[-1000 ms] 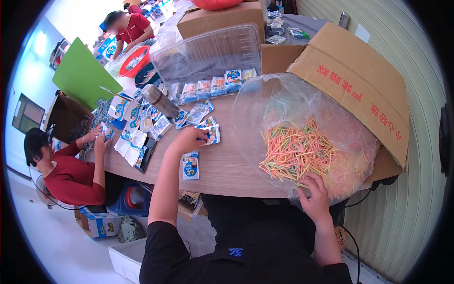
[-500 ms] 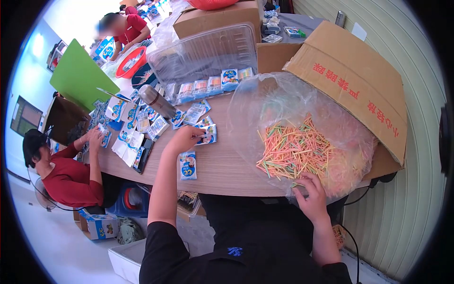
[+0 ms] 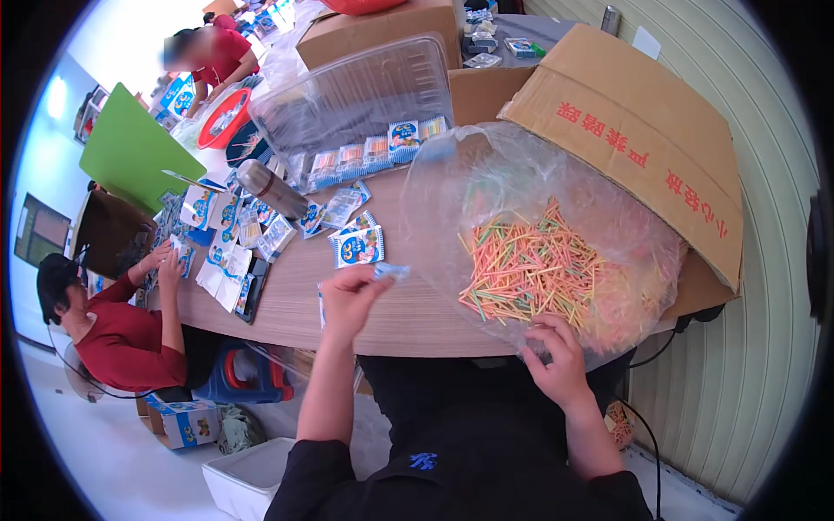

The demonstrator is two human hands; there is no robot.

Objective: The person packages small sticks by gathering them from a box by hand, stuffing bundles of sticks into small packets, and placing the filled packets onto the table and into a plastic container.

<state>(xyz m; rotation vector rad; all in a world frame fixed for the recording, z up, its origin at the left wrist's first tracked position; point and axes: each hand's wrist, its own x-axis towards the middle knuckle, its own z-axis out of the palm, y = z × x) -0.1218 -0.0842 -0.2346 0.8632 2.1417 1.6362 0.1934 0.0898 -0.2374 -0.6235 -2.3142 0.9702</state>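
My left hand [image 3: 346, 300] is raised over the front of the table, its thumb and fingers pinching a small blue-and-white packet [image 3: 391, 272]. Just behind it lie printed packets [image 3: 359, 247] overlapping each other. Another packet [image 3: 321, 306] is mostly hidden by that hand. At the near rim of a clear plastic bag [image 3: 434, 204], my right hand [image 3: 556, 360] has its fingers bent and its thumb apart, touching the plastic. Inside the bag is a heap of thin pastel-coloured sticks [image 3: 530, 265]; I see none clearly gripped.
A cardboard box [image 3: 643, 130] stands around the bag. Behind, a clear plastic tray [image 3: 347, 95] holds several packets. A steel flask [image 3: 274, 189] leans at the left, near loose packets and a black tray [image 3: 252, 291]. A person in red [image 3: 130, 334] sits at the left, handling packets.
My left hand has come away from the overlapping packets, toward me and to the right, with a small packet in its fingers. My right hand stays near the bag's rim. The view has shifted slightly.
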